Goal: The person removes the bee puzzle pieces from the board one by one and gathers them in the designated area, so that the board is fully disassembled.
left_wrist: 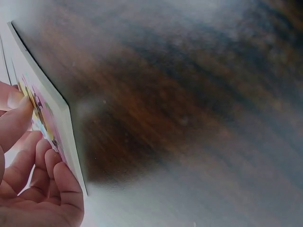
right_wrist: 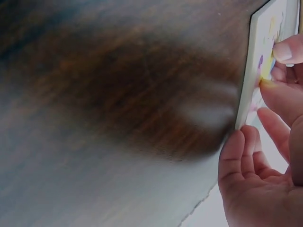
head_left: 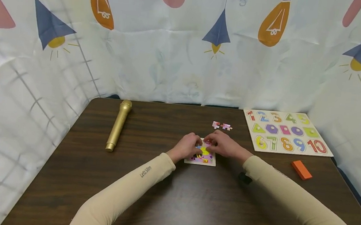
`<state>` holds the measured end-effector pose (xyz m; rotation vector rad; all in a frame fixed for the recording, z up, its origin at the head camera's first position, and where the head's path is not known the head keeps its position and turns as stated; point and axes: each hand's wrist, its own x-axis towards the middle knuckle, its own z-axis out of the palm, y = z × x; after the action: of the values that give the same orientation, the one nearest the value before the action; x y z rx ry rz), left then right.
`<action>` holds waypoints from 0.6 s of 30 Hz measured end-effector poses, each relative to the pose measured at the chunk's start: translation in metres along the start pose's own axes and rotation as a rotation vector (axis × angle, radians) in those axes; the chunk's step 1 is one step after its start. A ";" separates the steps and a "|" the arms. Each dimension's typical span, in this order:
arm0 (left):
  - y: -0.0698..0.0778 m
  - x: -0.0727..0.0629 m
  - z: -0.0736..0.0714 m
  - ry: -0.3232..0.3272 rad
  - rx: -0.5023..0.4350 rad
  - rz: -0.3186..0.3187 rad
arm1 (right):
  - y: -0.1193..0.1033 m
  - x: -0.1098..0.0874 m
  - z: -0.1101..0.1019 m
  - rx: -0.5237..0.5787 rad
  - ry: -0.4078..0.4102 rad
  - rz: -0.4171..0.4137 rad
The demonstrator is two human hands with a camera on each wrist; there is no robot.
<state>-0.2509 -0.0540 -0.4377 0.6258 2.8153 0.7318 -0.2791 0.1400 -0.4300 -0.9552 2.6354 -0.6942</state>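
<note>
A small square jigsaw puzzle [head_left: 200, 161] with a pink and yellow picture in a pale frame lies on the dark wooden table. My left hand [head_left: 187, 147] is at its left side, thumb on the picture and fingers curled at the frame [left_wrist: 71, 124]. From the other side my right hand [head_left: 225, 145] reaches over its upper right, with the thumb [right_wrist: 279, 97] on the yellow part and curled fingers at the frame's edge. Both thumbs come close together over the middle. The hands hide much of the picture. Just beyond the right hand lie two loose puzzle pieces [head_left: 226, 127].
At the back right lies a number and shape board [head_left: 272, 123]. In front of it is an orange block [head_left: 301, 170]. A gold microphone [head_left: 118, 126] lies toward the left. A patterned curtain [head_left: 179, 64] hangs behind the table's back edge.
</note>
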 end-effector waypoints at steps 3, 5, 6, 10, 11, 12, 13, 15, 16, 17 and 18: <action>0.001 0.000 0.001 -0.002 0.001 -0.004 | -0.001 0.000 -0.002 -0.001 -0.010 -0.022; 0.001 0.000 0.000 -0.003 0.002 -0.006 | -0.001 0.001 -0.003 0.006 -0.020 -0.023; 0.001 -0.001 0.000 -0.005 0.002 -0.008 | -0.002 0.001 -0.003 0.012 -0.027 -0.017; 0.003 -0.001 -0.001 -0.008 0.000 -0.011 | -0.001 0.002 -0.004 0.023 -0.047 -0.006; 0.003 -0.002 -0.001 -0.008 -0.001 -0.011 | -0.001 0.002 -0.004 0.019 -0.049 -0.007; 0.003 -0.002 -0.001 -0.007 -0.001 -0.011 | -0.001 0.002 -0.004 0.013 -0.048 -0.012; 0.003 -0.001 -0.001 -0.006 0.000 -0.010 | 0.000 0.002 -0.004 0.003 -0.046 -0.021; 0.003 -0.001 -0.001 -0.005 0.002 -0.009 | 0.000 0.002 -0.005 -0.018 -0.043 -0.032; 0.002 -0.001 -0.001 -0.006 0.005 -0.008 | 0.000 0.002 -0.005 -0.025 -0.044 -0.037; 0.002 -0.001 0.000 -0.008 0.005 -0.009 | 0.001 0.002 -0.006 -0.028 -0.047 -0.040; 0.002 -0.001 0.000 -0.007 0.005 -0.008 | 0.001 0.002 -0.006 -0.031 -0.050 -0.044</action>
<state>-0.2498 -0.0529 -0.4366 0.6170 2.8123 0.7192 -0.2836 0.1413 -0.4255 -1.0289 2.5961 -0.6324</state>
